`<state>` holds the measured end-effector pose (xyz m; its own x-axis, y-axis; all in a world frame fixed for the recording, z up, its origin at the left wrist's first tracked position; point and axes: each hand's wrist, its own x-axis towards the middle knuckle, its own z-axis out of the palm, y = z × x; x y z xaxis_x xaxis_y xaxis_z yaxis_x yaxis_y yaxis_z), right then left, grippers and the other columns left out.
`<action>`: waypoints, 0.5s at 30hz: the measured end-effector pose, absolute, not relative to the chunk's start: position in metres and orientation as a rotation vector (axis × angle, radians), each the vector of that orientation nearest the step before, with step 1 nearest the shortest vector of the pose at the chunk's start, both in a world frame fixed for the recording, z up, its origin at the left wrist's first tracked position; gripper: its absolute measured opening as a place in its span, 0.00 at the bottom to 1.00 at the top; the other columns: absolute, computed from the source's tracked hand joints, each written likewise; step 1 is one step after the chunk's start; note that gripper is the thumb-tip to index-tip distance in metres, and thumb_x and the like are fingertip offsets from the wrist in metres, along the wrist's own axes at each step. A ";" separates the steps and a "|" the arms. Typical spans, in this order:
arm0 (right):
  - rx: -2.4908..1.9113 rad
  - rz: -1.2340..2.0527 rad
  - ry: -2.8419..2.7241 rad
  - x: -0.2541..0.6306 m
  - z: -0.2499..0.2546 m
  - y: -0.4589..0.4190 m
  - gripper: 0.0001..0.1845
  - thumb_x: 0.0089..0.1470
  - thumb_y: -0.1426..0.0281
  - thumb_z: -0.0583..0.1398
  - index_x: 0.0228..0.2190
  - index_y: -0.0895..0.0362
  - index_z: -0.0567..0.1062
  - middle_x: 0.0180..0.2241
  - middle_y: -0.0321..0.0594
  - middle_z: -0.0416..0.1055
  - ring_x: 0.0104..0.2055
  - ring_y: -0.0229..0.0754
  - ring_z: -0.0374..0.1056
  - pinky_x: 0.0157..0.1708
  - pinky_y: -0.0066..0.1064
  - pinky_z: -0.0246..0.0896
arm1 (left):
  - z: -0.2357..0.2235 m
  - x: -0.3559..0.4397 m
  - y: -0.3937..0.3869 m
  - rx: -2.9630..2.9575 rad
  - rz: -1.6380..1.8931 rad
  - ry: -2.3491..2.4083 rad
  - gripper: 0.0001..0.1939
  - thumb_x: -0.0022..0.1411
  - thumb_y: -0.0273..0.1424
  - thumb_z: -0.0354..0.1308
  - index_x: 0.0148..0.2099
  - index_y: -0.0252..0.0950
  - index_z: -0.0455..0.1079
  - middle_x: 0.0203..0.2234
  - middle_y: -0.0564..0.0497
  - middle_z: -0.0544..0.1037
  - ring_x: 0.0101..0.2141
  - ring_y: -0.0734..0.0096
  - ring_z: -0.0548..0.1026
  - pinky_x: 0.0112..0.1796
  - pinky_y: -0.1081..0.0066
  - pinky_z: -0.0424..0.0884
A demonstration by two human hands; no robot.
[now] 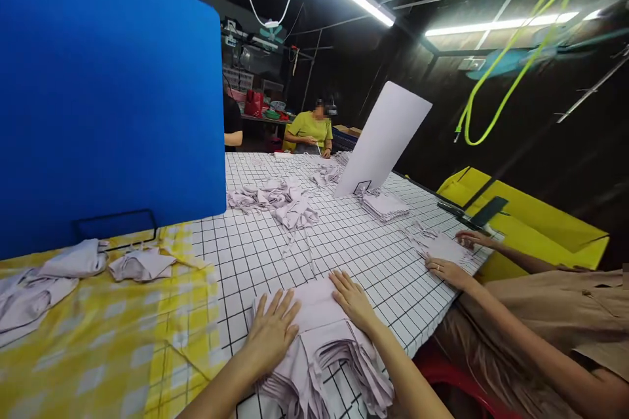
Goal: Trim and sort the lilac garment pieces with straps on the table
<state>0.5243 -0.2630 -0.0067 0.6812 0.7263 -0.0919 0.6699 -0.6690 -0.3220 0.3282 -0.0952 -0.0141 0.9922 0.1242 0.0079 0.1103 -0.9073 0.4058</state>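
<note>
A stack of pale lilac cloth pieces [319, 308] lies in front of me on the table, its lower ends fanned out in many layers. My left hand [274, 326] rests flat on the stack's left side with fingers spread. On the right side my right hand [352, 298] presses down flat, its fingers stretched out. Neither hand grips anything. Between the hands the top piece looks smooth, with a folded edge across it.
A blue divider board [113, 91] stands at left on a yellow checked cloth [113, 334], beside loose lilac pieces [142, 264]. A white board [383, 137] stands by another cloth stack [384, 205]. At right, a co-worker's hands [447, 272] touch cloth. A person in yellow [312, 127] sits beyond.
</note>
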 end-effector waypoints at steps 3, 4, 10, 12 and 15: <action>-2.620 0.201 -0.963 0.526 0.003 -0.272 0.29 0.55 0.61 0.45 0.57 0.57 0.58 0.61 0.42 0.51 0.64 0.45 0.42 0.59 0.42 0.39 | -0.013 0.318 -0.088 2.667 0.087 0.242 0.28 0.62 0.34 0.44 0.64 0.40 0.46 0.63 0.48 0.47 0.62 0.59 0.43 0.58 0.48 0.40; -2.609 0.150 -0.887 0.526 0.008 -0.279 0.30 0.56 0.62 0.43 0.58 0.61 0.57 0.61 0.46 0.50 0.63 0.46 0.43 0.59 0.42 0.40 | -0.013 0.313 -0.085 2.629 0.135 0.323 0.29 0.61 0.33 0.45 0.64 0.38 0.46 0.63 0.47 0.48 0.62 0.59 0.44 0.58 0.49 0.40; -2.466 0.146 -0.408 0.522 0.028 -0.319 0.27 0.50 0.59 0.49 0.47 0.61 0.68 0.47 0.50 0.68 0.48 0.50 0.65 0.49 0.40 0.57 | -0.008 0.290 -0.072 2.263 0.303 0.954 0.23 0.61 0.33 0.44 0.56 0.28 0.57 0.51 0.39 0.65 0.51 0.65 0.66 0.50 0.69 0.62; -2.503 0.214 -0.369 0.520 0.029 -0.321 0.25 0.49 0.60 0.50 0.43 0.61 0.70 0.45 0.52 0.69 0.46 0.51 0.66 0.48 0.41 0.57 | 0.000 0.292 -0.075 2.223 0.131 1.044 0.25 0.61 0.38 0.45 0.53 0.24 0.61 0.48 0.35 0.68 0.47 0.59 0.70 0.46 0.66 0.65; -2.520 0.339 -0.307 0.518 0.027 -0.310 0.22 0.49 0.59 0.51 0.38 0.61 0.72 0.44 0.52 0.70 0.47 0.51 0.66 0.46 0.39 0.59 | 0.013 0.299 -0.083 2.248 -0.088 1.080 0.27 0.58 0.42 0.49 0.49 0.21 0.65 0.45 0.30 0.70 0.46 0.50 0.71 0.43 0.61 0.66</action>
